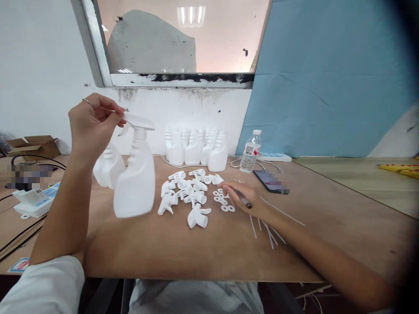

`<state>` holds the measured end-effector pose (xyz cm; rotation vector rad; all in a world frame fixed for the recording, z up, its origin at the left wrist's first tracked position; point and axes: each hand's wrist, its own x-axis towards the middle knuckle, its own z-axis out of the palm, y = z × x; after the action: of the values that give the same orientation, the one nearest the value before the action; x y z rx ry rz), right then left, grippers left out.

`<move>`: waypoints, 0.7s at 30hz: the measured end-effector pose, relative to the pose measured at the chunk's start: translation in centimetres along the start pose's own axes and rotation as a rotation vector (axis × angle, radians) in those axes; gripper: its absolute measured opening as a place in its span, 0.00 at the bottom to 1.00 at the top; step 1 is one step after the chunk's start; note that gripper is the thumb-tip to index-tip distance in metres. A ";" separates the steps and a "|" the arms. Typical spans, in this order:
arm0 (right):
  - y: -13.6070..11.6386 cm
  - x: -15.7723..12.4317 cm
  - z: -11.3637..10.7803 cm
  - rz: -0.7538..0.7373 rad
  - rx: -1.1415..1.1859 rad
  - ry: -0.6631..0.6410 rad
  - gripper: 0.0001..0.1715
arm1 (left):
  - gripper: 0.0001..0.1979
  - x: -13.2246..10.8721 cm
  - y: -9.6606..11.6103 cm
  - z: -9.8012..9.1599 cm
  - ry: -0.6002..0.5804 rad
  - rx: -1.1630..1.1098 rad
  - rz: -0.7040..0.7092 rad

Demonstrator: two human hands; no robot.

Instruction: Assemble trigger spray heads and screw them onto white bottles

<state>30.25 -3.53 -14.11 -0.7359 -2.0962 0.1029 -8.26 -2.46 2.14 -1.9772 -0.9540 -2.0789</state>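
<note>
My left hand (98,120) is closed on the nozzle end of a white spray bottle (135,183), which hangs upright with its trigger head fitted. Over the table, my right hand (240,196) grips a dark pen-like tool (242,199); its tip is hard to make out. Just below and left of those fingers lie several white ring washers (222,201). A loose pile of white trigger spray heads (186,189) is left of the washers, and one spray head (197,216) sits apart in front. Thin clear tubes (271,237) lie partly under my right forearm.
Several white bottles without heads (193,150) stand along the wall. More white bottles (109,168) are behind the held one. A water bottle (251,151) and a phone (271,181) are at right. A power strip (36,200), cables and a cardboard box (37,146) occupy the left.
</note>
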 end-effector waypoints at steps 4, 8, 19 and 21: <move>-3.5 3.7 -0.8 0.214 0.306 -0.147 0.15 | 0.08 -1.1 4.0 1.2 -0.093 -0.274 0.101; -7.1 8.7 -2.3 0.077 0.511 -0.119 0.26 | 0.06 -2.5 7.6 3.6 -0.216 -0.360 0.118; -12.6 10.9 -5.8 0.161 0.223 0.086 0.18 | 0.12 -3.3 10.0 8.6 -0.251 -0.212 0.314; -11.3 11.0 -5.8 0.171 0.229 0.268 0.18 | 0.18 -3.1 9.2 8.9 -0.276 -0.106 0.352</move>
<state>24.77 -7.95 1.13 -0.7441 -1.7318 0.3155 4.36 -6.24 2.03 -2.3289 -0.4876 -1.7302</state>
